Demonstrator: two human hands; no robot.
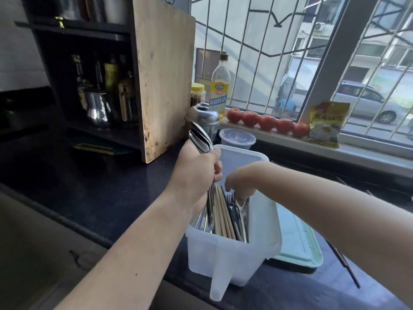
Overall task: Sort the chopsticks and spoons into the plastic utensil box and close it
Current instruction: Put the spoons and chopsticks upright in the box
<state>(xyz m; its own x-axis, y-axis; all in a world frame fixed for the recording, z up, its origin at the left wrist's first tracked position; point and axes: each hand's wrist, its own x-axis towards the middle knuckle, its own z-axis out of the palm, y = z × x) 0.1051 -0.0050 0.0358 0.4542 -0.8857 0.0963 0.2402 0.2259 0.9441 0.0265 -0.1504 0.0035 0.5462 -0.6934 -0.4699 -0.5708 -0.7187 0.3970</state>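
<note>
On the dark counter (93,198), left hand (196,173) clutches spoons (201,139) above the box (263,231); right hand's (241,182) grip seemingly pinches cutlery inside.

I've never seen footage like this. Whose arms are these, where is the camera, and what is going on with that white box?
No machine here: a person wears a camera on the head, looking down at their own two bare hands. The left hand grips a bundle of metal spoons, bowls up, handles reaching down into the white plastic utensil box on the dark counter. The right hand reaches into the box, fingers on a spoon there. Wooden chopsticks and forks already stand inside. The pale green lid lies beside the box, so it is not closed yet. Tomatoes line the windowsill.
</note>
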